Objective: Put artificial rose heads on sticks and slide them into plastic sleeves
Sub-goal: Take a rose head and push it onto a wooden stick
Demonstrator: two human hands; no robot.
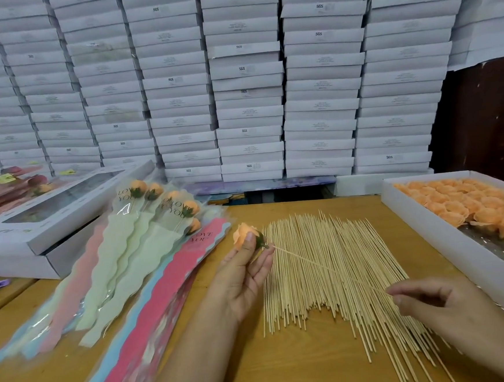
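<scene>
My left hand (245, 269) pinches an orange rose head (243, 234) with green sepals above the wooden table. A thin wooden stick (326, 268) runs from the base of that rose head down to my right hand (440, 305), whose fingertips pinch its lower end. Under both lies a wide spread of loose sticks (326, 275). To the left, several sleeved orange roses (161, 204) lie on a stack of pink, blue and pale green plastic sleeves (150, 289) printed "LOVE YOU".
A white tray (460, 252) of orange rose heads stands at the right edge of the table (304, 367). White window boxes (51, 224) sit at the far left. A wall of stacked white boxes (245, 85) closes off the back.
</scene>
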